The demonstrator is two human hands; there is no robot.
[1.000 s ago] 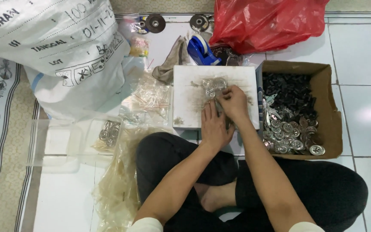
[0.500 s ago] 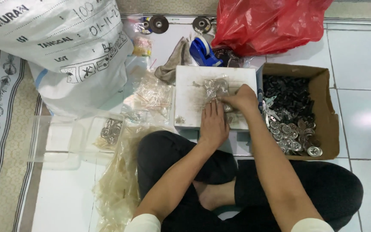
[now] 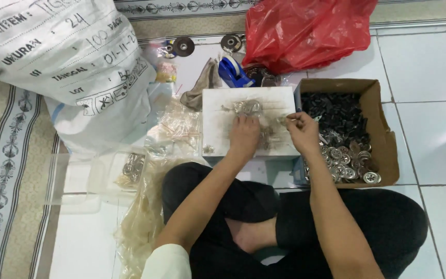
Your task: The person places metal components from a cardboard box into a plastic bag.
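I sit cross-legged on a tiled floor. A white board lies in front of my knees, with a small pile of shiny metal parts on its far half. My left hand rests palm down on the board, fingers on the parts just below the pile. At the board's right edge my right hand pinches a small metal piece between its fingertips. To the right stands a brown cardboard box holding black parts at the back and silver round parts at the front.
A large white printed sack lies at the left, a red plastic bag at the back. A blue tape dispenser, a grey cloth, clear plastic bags and a clear tray with metal parts surround the board.
My right hand has moved from the middle of the board to its right edge, near the box, and lifted a small piece. The left hand stays on the board.
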